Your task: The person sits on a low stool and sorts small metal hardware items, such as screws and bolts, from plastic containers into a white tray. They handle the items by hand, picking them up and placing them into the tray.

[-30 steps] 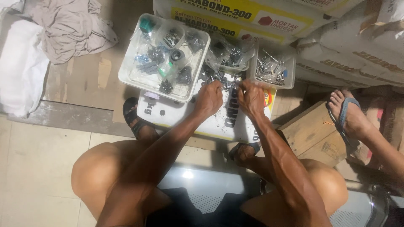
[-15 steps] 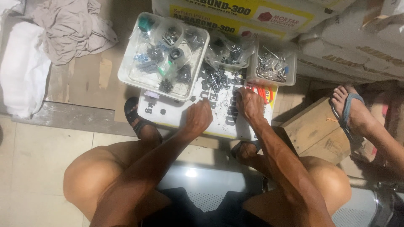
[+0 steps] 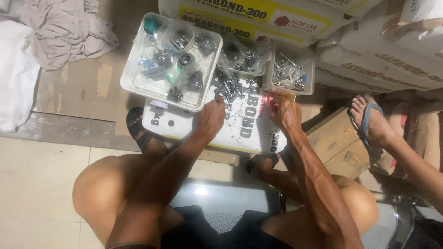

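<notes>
Sitting on a low seat, a person leans over a white sack (image 3: 184,122) lying flat on the floor, using it like a work mat. A heap of small dark screws (image 3: 229,86) sits loose on the sack, right between the two hands.

Left hand (image 3: 211,117) rests on the sack just below the heap, knuckles up, fingers curled down toward the screws. Can't tell if it's actually pinching one, the fingertips are hidden under the hand.

Right hand (image 3: 286,112) is on the sack's right side, just under a small clear tub (image 3: 310,76) full of shiny nails. Its fingers look bunched together, tips pressed to the sack, but whatever is between them is too small to make out.

Other stuff around: a bigger clear tray (image 3: 131,76) sits on the sack's upper left corner, loaded with mixed fittings and bits in bags. A crumpled plastic bag (image 3: 242,57) with more hardware lies between the tray and the tub. Stacked sacks (image 3: 369,50) fill the top right, and a grey cloth (image 3: 60,32) is bunched up top left. Someone else's foot in a blue sandal (image 3: 371,122) rests on a cardboard box (image 3: 334,138) to the right.
</notes>
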